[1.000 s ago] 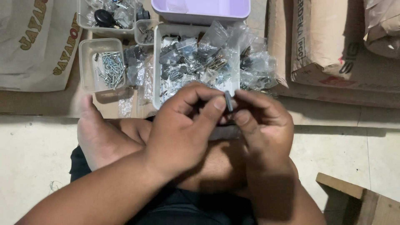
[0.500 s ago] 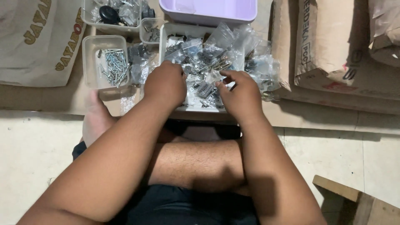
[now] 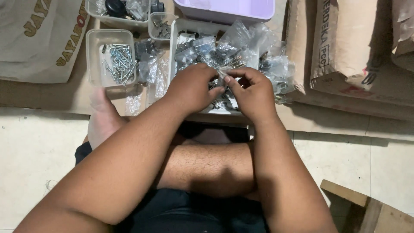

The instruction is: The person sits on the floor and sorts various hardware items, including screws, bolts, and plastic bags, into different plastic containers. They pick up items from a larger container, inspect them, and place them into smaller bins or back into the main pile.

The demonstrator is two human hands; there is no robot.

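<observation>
At the bottom of the frame your forearms run up from the lower corners, crossing over your bare folded leg and dark shorts (image 3: 181, 211); your foot shows at middle left on the pale tiled floor (image 3: 26, 155). A wooden piece (image 3: 366, 207) sits at the lower right corner.

Towards the middle, your left hand (image 3: 192, 88) and your right hand (image 3: 254, 92) meet over a clear rectangular tray (image 3: 177, 30) heaped with small clear plastic bags of metal hardware. Your left fingers (image 3: 215, 91) are curled together, thumb against forefinger, pinched on a small clear bag (image 3: 225, 74) at the centre of the frame. Your right fingers (image 3: 230, 82) are also closed, thumb and forefinger tips pressed on the same bag from the other side, so both hands clamp it between them just above the heap. What the bag contains is too small to tell.

More loose bags (image 3: 276, 69) spill over the tray's right edge onto the brown cardboard (image 3: 51, 97) that carries everything. To the left of the tray, in the upper left of the frame, a clear tub of silver screws (image 3: 113, 58) stands well apart from your hands, with a few bags between it and the tray.

Farthest up, a lilac plastic bin (image 3: 228, 11) touches the tray's far edge, a smaller tub (image 3: 160, 26) and another holding a black knob (image 3: 116, 7) lie to its left. Printed paper sacks (image 3: 353, 47) fill the upper right, another sack (image 3: 39, 39) the upper left.
</observation>
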